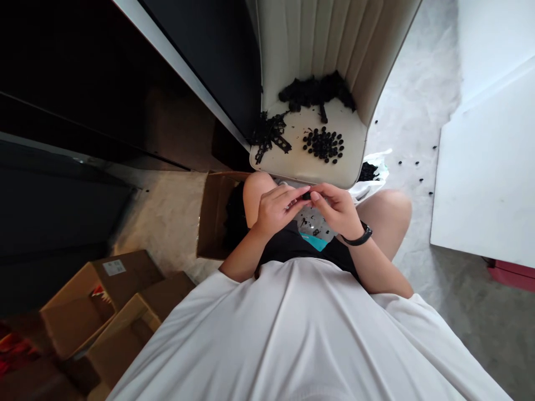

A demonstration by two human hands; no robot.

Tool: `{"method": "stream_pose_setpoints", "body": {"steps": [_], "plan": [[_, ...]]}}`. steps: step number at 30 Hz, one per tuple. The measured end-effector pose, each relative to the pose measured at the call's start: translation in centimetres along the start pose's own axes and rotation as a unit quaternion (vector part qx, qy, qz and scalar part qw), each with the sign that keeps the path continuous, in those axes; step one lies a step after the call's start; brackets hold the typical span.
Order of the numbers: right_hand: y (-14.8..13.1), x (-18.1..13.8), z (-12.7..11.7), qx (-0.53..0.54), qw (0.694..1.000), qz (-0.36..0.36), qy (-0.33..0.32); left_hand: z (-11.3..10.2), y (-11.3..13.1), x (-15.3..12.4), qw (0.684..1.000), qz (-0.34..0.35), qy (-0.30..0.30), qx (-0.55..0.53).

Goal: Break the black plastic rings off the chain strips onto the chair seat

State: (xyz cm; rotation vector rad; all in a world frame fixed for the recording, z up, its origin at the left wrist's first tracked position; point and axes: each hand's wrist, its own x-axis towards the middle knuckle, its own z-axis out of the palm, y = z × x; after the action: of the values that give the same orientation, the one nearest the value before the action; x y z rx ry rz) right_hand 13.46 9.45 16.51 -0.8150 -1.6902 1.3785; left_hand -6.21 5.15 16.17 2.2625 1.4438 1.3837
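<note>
Over my lap, my left hand point(277, 206) and my right hand point(337, 208) meet fingertip to fingertip. A small black round part point(306, 196) is pinched between them, mostly hidden by the fingers. Just beyond them is the cream seat point(288, 167) of a chair. On it sit a cluster of small black round parts point(324, 146), a tangle of black lattice-like pieces point(271, 135) at the left, and a dark heap of black pieces point(315, 92) toward the backrest.
A cardboard box point(209, 220) with black contents stands by my left knee. Near my right knee is a white plastic bag point(378, 167) of black pieces. Several black bits lie on the floor point(412, 122). More cardboard boxes point(125, 278) stand lower left; a white panel point(489, 167) is at right.
</note>
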Motion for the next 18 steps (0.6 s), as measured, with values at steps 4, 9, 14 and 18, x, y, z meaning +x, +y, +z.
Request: {"method": "stream_pose_setpoints", "body": {"steps": [4,9,14,18], "plan": [[-0.6,-0.3,-0.8,-0.048,0.999,-0.007,0.021,0.1,0.3,0.1,1.000,0.012,0.003,0.007],[-1.2,-0.5,-1.8,-0.136,0.990,-0.022,0.039,-0.1,0.5,0.0,0.999,0.012,-0.032,0.013],[-1.8,-0.9,-2.0,-0.174,0.983,-0.049,0.029,-0.2,0.8,0.0,0.999,0.019,-0.036,0.024],[-2.5,-1.0,-2.2,-0.193,0.980,-0.044,0.018,-0.3,0.9,0.0,0.998,-0.002,-0.056,0.020]]}}
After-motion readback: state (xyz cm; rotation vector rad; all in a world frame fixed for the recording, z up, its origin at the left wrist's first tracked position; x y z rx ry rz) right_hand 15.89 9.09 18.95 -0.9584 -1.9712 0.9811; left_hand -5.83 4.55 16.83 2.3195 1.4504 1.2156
